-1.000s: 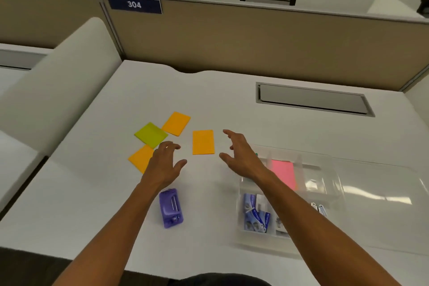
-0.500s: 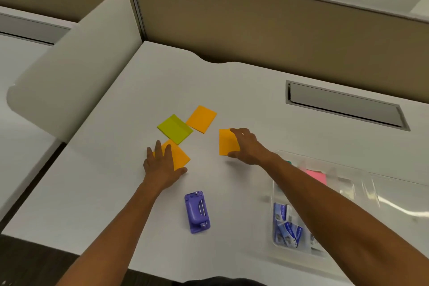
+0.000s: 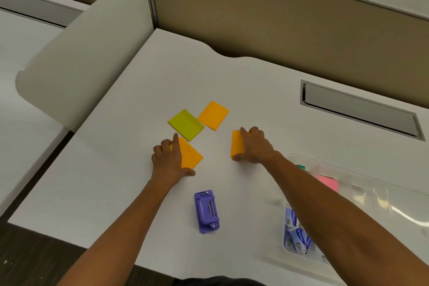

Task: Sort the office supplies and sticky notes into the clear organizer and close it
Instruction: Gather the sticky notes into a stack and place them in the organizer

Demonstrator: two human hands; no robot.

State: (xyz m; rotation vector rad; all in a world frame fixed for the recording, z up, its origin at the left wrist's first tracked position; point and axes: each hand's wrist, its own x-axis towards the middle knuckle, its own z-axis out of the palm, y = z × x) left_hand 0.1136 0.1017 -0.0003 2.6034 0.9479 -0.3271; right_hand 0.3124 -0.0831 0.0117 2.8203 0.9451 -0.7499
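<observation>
Mid-frame on the white desk (image 3: 120,193): left hand (image 3: 167,160) gripping an orange sticky pad (image 3: 189,154), right hand (image 3: 254,147) gripping another orange pad (image 3: 237,144). Above, green pad (image 3: 186,124) touching a third orange pad (image 3: 213,115). Lower centre, purple hole punch (image 3: 206,212); lower right, clear organizer (image 3: 376,195) with pink notes (image 3: 329,184).

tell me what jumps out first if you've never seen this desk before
Two hands sit mid-desk, each gripping an orange sticky pad: the left hand on the nearer pad, the right hand on the other pad. Behind them lie a green pad and a third orange pad; a purple stapler lies nearer.
</observation>
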